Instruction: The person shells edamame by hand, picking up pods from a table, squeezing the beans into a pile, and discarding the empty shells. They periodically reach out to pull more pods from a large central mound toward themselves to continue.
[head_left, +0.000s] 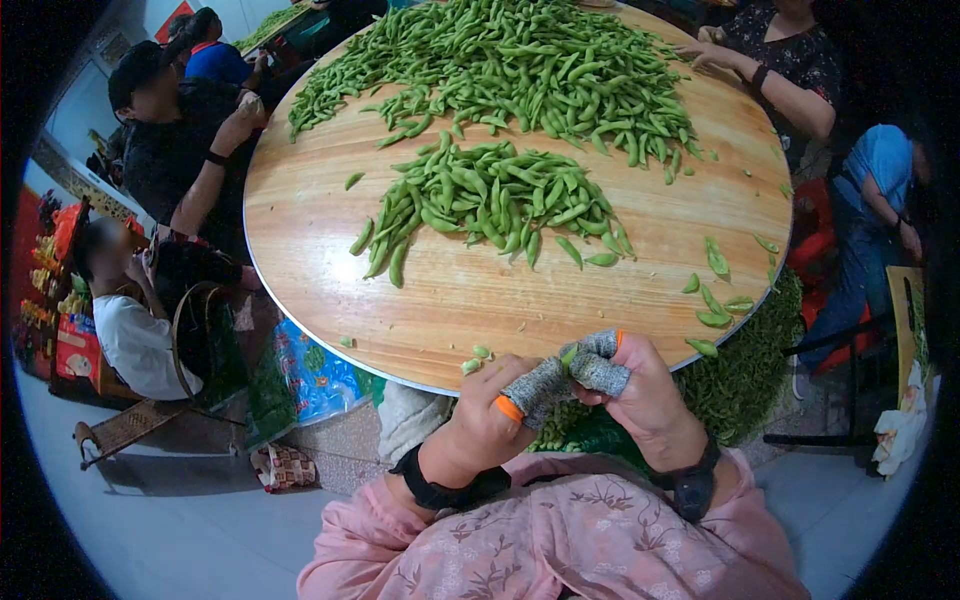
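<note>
My left hand (496,405) and my right hand (640,395) meet at the near edge of the round wooden table (450,325). Grey knitted finger sleeves with orange rims cover some fingers on both. Pinched between the fingertips of both hands is a green soybean pod (569,356), mostly hidden by the sleeves. A few shelled green beans (476,360) lie on the wood beside my left hand. Ahead of my hands sits a small pile of soybean pods (490,205), with a much larger heap of pods (540,70) behind it.
Loose and split pods (714,305) are scattered at the table's right. Below that edge lies a mass of green pods or hulls (745,385). Co-workers sit left (165,130) and far right (790,75). A blue plastic bag (315,370) is on the floor at left.
</note>
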